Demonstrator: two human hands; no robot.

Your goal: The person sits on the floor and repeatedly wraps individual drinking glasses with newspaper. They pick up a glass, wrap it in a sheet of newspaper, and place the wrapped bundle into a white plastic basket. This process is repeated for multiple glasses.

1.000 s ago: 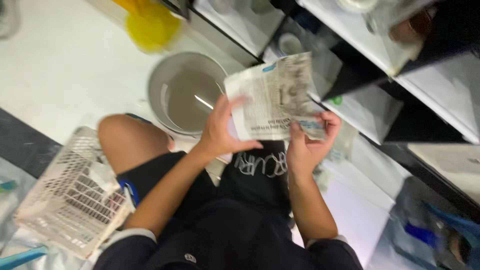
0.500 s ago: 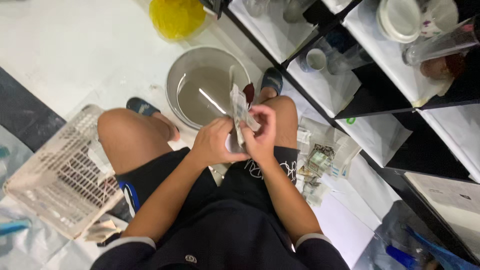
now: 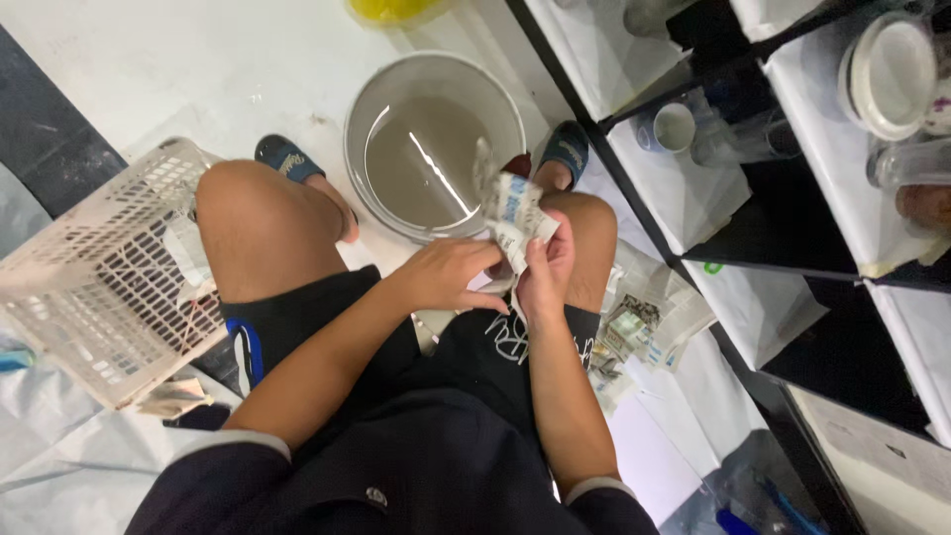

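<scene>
The black shelving unit with white-lined compartments runs along the far side of the metal basin and holds a white cup, a clear glass and stacked white plates. The white plastic basket stands well apart from the basin on its opposite side, beyond the person's left knee, with dark items inside that cannot be identified. The metal basin itself sits on the white floor between the person's feet; it is round, holds murky grey water, and a thin bright streak shows on the surface. A yellow object lies just beyond the basin at the frame's top edge. Loose sheets of newspaper lie on the floor beside the right knee, near the basin. The crumpled newspaper is held upright just over the basin's near rim, between both hands. The left hand is curled closed, fingers pinching the paper's lower edge. The right hand is likewise closed round the paper, thumb pressed on its side. Blue slippers flank the basin, touching the floor either side.
</scene>
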